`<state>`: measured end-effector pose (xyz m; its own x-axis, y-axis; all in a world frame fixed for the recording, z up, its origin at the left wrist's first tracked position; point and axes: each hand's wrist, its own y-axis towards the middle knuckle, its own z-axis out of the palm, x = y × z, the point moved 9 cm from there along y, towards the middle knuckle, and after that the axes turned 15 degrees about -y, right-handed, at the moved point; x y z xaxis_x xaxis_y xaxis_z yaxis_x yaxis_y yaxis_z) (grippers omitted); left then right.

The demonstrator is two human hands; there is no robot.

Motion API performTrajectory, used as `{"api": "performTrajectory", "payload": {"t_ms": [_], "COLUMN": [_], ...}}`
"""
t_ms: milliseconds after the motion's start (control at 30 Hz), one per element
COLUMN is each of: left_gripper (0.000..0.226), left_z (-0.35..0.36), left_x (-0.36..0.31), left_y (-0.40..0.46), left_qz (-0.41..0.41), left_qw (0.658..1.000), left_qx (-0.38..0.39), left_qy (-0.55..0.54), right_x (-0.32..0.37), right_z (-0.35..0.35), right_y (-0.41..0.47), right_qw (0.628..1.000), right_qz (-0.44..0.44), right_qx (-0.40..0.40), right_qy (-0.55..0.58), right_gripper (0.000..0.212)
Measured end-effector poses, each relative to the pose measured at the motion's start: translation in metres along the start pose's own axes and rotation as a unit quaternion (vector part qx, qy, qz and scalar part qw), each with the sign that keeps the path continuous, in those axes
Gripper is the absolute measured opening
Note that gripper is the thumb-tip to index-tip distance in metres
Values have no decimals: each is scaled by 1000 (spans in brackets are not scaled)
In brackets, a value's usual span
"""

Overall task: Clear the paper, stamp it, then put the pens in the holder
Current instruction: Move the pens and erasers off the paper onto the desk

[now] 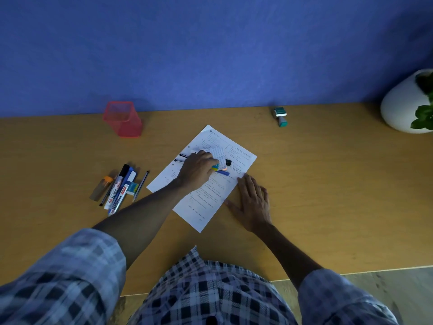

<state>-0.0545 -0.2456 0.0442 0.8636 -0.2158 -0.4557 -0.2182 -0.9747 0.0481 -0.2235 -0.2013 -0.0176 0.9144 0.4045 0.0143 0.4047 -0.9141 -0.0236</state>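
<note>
A printed white paper lies tilted in the middle of the wooden desk. My left hand rests on it, fingers curled over a small bundle of items: two thin black pens, a blue marker, a black-capped marker and a small white slip. My right hand lies flat and spread on the paper's right edge. A teal stamp lies at the back of the desk. The red mesh pen holder stands at the back left.
Several markers, pens and an eraser lie in a pile on the desk left of the paper. A white pot with a green plant stands at the far right. A blue wall runs behind the desk.
</note>
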Motion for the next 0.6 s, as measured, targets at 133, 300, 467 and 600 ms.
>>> {"api": "performTrajectory", "payload": {"t_ms": [133,300,467,600], "left_gripper": [35,27,37,28], "left_z": [-6,-17,-34,-43], "left_x": [18,54,89,110], "left_y": [-9,-37,-68,-87], "left_qz": [-59,-103,-153,-198], "left_qw": [998,993,984,974], "left_qx": [-34,-45,-63,-53], "left_qy": [-5,39,61,95], "right_x": [0,0,0,0], "right_z": [0,2,2,1], "right_y": [0,-1,0,0], "right_qw": [1000,1000,1000,1000], "right_qz": [-1,-3,-4,-3], "right_qx": [-7,0,3,6], "right_qy": [-5,-5,-8,-14], "right_gripper": [82,82,83,84]}}
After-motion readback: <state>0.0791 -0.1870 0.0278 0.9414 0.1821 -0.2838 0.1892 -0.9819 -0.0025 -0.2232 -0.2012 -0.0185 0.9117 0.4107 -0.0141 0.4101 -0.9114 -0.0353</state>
